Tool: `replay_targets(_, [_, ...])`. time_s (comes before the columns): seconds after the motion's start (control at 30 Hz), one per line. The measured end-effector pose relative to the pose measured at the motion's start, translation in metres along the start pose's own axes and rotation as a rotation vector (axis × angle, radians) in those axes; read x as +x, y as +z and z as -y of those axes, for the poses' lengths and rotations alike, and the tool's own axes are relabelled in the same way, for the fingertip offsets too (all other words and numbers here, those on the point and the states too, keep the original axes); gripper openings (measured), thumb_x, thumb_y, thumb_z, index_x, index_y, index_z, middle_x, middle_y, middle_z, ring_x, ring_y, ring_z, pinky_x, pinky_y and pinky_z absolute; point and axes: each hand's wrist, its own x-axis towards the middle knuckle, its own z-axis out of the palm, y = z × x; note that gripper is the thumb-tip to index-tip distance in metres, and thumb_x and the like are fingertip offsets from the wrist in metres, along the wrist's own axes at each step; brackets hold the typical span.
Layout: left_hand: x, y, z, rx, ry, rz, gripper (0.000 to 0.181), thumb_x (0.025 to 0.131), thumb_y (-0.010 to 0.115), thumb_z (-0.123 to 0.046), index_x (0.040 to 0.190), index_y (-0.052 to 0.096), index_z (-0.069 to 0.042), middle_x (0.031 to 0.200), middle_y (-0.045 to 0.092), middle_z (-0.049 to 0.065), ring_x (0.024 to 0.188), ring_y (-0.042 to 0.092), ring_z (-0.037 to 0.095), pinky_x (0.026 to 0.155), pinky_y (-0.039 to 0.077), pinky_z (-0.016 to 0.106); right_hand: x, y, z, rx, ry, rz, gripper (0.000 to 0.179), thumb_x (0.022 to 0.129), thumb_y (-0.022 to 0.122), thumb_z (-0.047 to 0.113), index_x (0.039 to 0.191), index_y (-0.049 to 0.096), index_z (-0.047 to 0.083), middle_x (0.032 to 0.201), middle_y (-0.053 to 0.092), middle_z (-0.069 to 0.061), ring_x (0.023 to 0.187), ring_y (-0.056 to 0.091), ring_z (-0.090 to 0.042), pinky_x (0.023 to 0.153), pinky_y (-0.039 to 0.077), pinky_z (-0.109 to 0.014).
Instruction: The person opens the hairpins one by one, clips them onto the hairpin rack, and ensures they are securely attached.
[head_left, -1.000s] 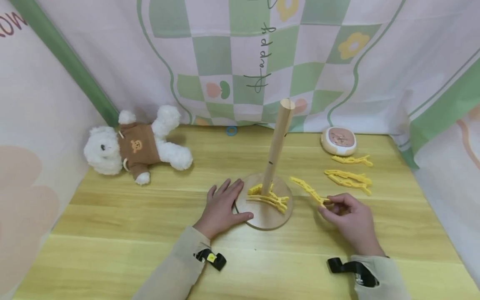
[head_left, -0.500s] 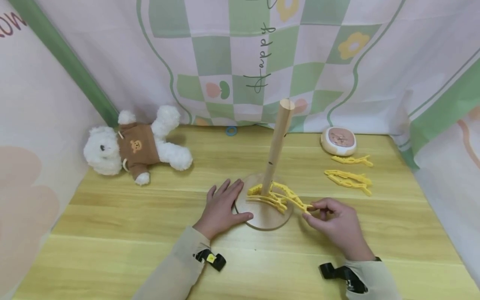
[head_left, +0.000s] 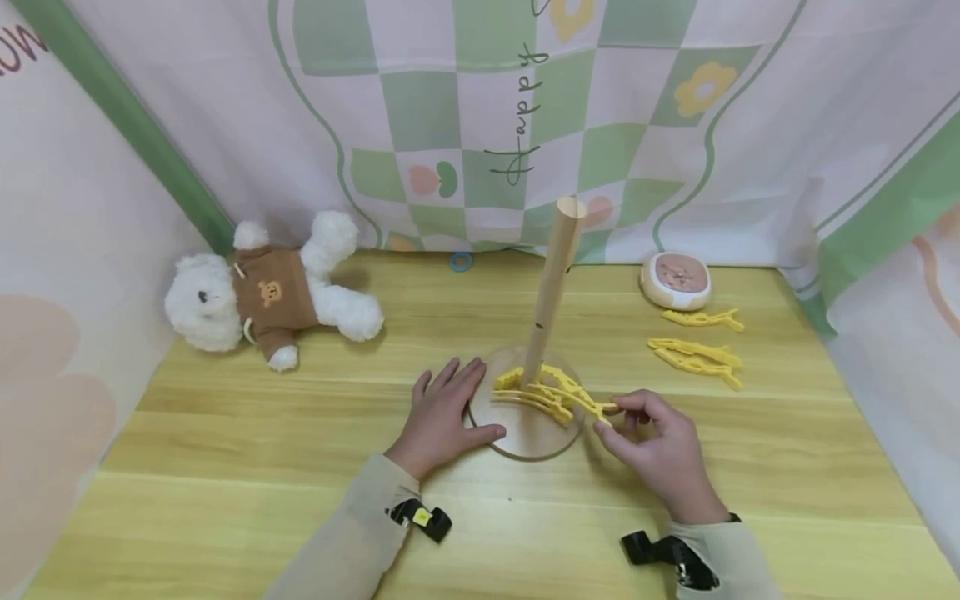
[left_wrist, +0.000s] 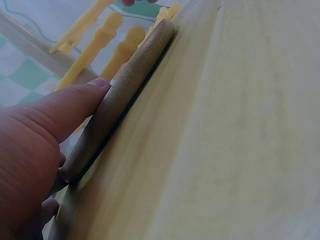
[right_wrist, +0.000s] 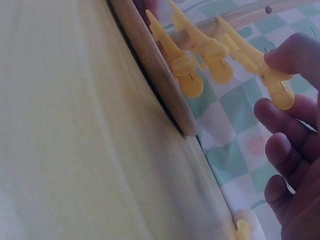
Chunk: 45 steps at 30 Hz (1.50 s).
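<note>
My right hand (head_left: 663, 450) pinches the tail of a yellow hair clip (head_left: 573, 387) between thumb and fingers. The clip's two arms are spread, and their tips overlap the lower part of a wooden post (head_left: 551, 292) in the head view. That post rises from a round wooden base (head_left: 517, 437). Around its foot sit other yellow hair clips (head_left: 551, 408), below the held clip (right_wrist: 270, 72) in the right wrist view. My left hand (head_left: 446, 421) rests on the base's left side with fingers spread, its thumb (left_wrist: 82, 100) against the rim in the left wrist view.
Several more yellow hair clips (head_left: 697, 358) lie at the right of the table (head_left: 300, 483), near a small pink-faced clock (head_left: 678, 279). A white plush toy (head_left: 277, 287) in a brown shirt lies back left. A small blue ring (head_left: 461, 262) is by the back curtain.
My right hand has moved left with the pinched hair clip, from beside the base to the foot of the post. The left hand has stayed on the base.
</note>
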Motion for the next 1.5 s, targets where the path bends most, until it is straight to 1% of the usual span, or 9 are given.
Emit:
replay_targets(0.13, [0.001,0.001,0.0,-0.002,0.004,0.001,0.098,0.082,0.07,-0.066,0.158,0.033,-0.015,0.163,0.032,-0.001,0.152,0.019,0.027,0.119,0.007,0.059,-0.002,0.002,-0.001,0.054,0.022,-0.017,0.034,0.07,0.088,-0.005,0.098,0.072,0.006,0.084,0.07,-0.008,0.074,0.058,-0.014,0.072,0.047,-0.015])
replay_targets(0.3, [0.001,0.0,0.0,-0.004,0.008,-0.002,0.098,0.082,0.07,-0.065,0.158,0.033,-0.015,0.162,0.032,0.0,0.152,0.02,0.028,0.118,0.008,0.059,-0.002,0.004,-0.001,0.088,0.015,-0.025,0.035,0.07,0.088,-0.006,0.099,0.073,0.006,0.081,0.068,-0.009,0.074,0.058,-0.014,0.071,0.048,-0.017])
replay_targets(0.47, [0.001,0.001,0.0,-0.005,0.01,-0.007,0.098,0.082,0.071,-0.065,0.158,0.034,-0.015,0.162,0.033,0.0,0.152,0.02,0.028,0.118,0.008,0.059,-0.001,0.004,-0.001,0.038,-0.082,-0.024,0.036,0.069,0.088,-0.006,0.101,0.077,0.007,0.079,0.068,-0.003,0.071,0.058,-0.014,0.064,0.048,-0.019])
replay_targets(0.6, [0.001,0.001,0.0,0.002,0.013,-0.009,0.098,0.082,0.07,-0.065,0.158,0.034,-0.015,0.162,0.033,0.0,0.152,0.021,0.028,0.118,0.009,0.06,0.0,0.005,-0.001,-0.005,-0.168,-0.022,0.039,0.068,0.088,-0.005,0.105,0.077,0.002,0.085,0.071,-0.005,0.071,0.057,-0.012,0.057,0.044,-0.019])
replay_targets(0.77, [0.001,0.0,-0.001,0.009,0.013,-0.003,0.099,0.082,0.07,-0.066,0.158,0.033,-0.015,0.162,0.032,0.0,0.152,0.02,0.028,0.118,0.009,0.059,0.001,0.004,0.0,-0.002,-0.191,-0.041,0.044,0.068,0.087,-0.007,0.11,0.076,0.001,0.093,0.072,-0.006,0.072,0.055,-0.008,0.053,0.039,-0.016])
replay_targets(0.93, [0.0,0.0,0.0,0.007,0.016,0.0,0.098,0.082,0.07,-0.066,0.158,0.033,-0.016,0.162,0.032,0.0,0.152,0.019,0.028,0.118,0.008,0.06,0.001,0.013,0.001,0.039,-0.267,-0.076,0.054,0.063,0.086,-0.01,0.114,0.076,0.004,0.095,0.072,-0.008,0.073,0.057,-0.011,0.052,0.041,-0.015])
replay_targets(1.07, [0.0,0.001,0.001,0.013,0.017,-0.003,0.097,0.083,0.07,-0.066,0.158,0.034,-0.016,0.162,0.032,-0.001,0.152,0.02,0.028,0.118,0.009,0.06,0.002,0.022,0.003,0.07,-0.293,-0.126,0.054,0.063,0.085,-0.009,0.115,0.075,0.003,0.097,0.074,-0.01,0.075,0.059,-0.015,0.059,0.044,-0.017])
replay_targets(1.3, [0.001,0.001,0.002,0.009,0.024,-0.015,0.097,0.083,0.07,-0.066,0.158,0.035,-0.016,0.162,0.033,0.0,0.152,0.021,0.028,0.118,0.009,0.061,0.003,0.024,0.004,-0.003,-0.23,-0.158,0.05,0.063,0.086,-0.008,0.111,0.076,0.003,0.104,0.076,-0.01,0.097,0.058,-0.008,0.084,0.044,-0.014])
replay_targets(1.5, [0.001,0.002,0.002,0.006,0.03,-0.019,0.097,0.082,0.07,-0.065,0.157,0.035,-0.015,0.162,0.034,0.001,0.151,0.022,0.029,0.117,0.009,0.062,0.003,0.026,0.003,-0.06,-0.184,-0.157,0.047,0.065,0.088,-0.003,0.11,0.078,0.008,0.1,0.075,-0.008,0.099,0.057,-0.008,0.089,0.04,-0.016])
